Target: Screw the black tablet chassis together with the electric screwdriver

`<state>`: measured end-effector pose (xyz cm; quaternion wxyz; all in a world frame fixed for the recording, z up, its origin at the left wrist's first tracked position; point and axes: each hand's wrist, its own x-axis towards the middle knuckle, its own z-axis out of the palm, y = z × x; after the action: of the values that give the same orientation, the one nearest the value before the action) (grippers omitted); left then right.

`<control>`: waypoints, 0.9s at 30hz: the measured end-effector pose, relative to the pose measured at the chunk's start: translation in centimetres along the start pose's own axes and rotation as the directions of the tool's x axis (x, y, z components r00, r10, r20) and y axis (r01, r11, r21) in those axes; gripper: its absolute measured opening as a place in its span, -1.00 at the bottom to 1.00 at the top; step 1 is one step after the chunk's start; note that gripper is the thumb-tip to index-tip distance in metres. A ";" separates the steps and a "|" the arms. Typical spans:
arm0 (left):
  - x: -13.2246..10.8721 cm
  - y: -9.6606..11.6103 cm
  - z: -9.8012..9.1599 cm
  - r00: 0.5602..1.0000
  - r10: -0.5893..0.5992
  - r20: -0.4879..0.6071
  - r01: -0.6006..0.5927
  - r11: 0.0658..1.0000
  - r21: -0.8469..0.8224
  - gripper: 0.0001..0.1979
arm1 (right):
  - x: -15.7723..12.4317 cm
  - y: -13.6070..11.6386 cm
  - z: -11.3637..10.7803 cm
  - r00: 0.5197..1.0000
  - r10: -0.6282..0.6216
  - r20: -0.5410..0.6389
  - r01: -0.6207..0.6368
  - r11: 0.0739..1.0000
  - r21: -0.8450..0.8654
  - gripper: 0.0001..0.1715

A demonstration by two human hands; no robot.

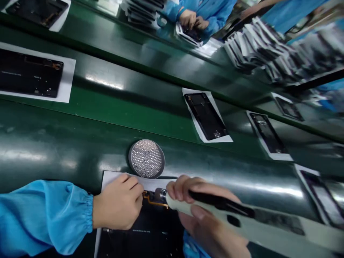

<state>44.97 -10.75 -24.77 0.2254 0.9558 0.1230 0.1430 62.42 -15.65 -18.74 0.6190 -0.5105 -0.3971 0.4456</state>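
My right hand [199, 211] is wrapped round a pale electric screwdriver [242, 222], whose metal tip [160, 194] rests on the top edge of a black device panel [150, 233] lying on a white sheet [113, 177]. My left hand [118, 204], in a blue sleeve, is closed in a pinch and presses on the panel beside an orange flex strip [153, 201], right next to the tip. What the fingers pinch is hidden. A round grey dish of small screws [146, 158] stands just beyond both hands.
A green conveyor belt [113, 107] carries more black panels on white sheets [206, 115] [30, 73] [267, 134]. Across the belt another person's hands [192, 19] in blue sleeves work on a panel. Stacks of white sheets [258, 46] lie at the far right.
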 end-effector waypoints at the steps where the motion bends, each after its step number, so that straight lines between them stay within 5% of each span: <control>1: 0.1 0.1 0.1 1.000 0.006 -0.001 -0.006 1.000 0.000 -0.82 | -0.7 0.1 -0.2 1.000 0.016 0.023 -0.015 1.000 -0.012 -0.78; 27: 2.2 1.1 1.6 0.999 0.030 0.041 -0.030 0.999 0.018 -0.89 | -1.8 2.1 -2.7 0.995 -0.010 0.103 0.015 0.999 -0.049 -0.79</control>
<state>47.74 -11.72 -25.15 0.2169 0.9623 0.1053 0.1256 64.12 -17.99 -21.30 0.5877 -0.4995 -0.4427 0.4573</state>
